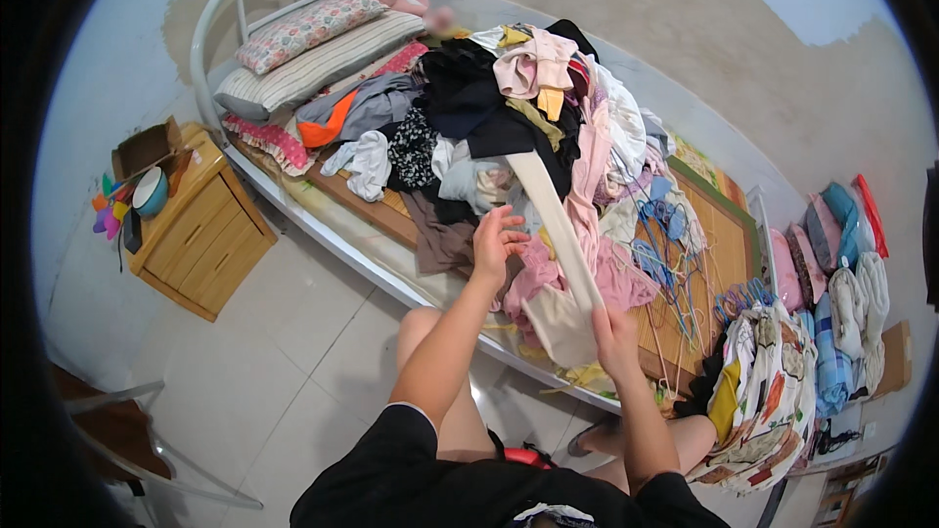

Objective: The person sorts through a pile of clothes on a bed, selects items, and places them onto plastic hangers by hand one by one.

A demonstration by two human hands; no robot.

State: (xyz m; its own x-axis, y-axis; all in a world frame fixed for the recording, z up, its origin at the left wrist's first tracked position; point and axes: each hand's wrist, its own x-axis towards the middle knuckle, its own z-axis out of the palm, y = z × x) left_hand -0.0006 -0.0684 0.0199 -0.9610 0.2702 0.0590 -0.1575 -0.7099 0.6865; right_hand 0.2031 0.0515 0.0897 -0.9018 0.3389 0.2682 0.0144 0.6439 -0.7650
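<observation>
- Right grip [613,337] is clamped on the cream cloth [554,210] I'm tracking, over the near edge of the bed [333,235].
- From there the cloth runs far-left as a long narrow band to the clothes heap [465,83]; a wider part hangs just left of the right grip.
- Left grip [497,242]: fingers spread, nothing held, left of the band. I can't tell if it touches the clothes below.
- Pink garment [636,279] just beyond the right grip; tangled hangers [648,259] to the far right of it.
- Far left on the bed I see two stacked pillows [323,64].
</observation>
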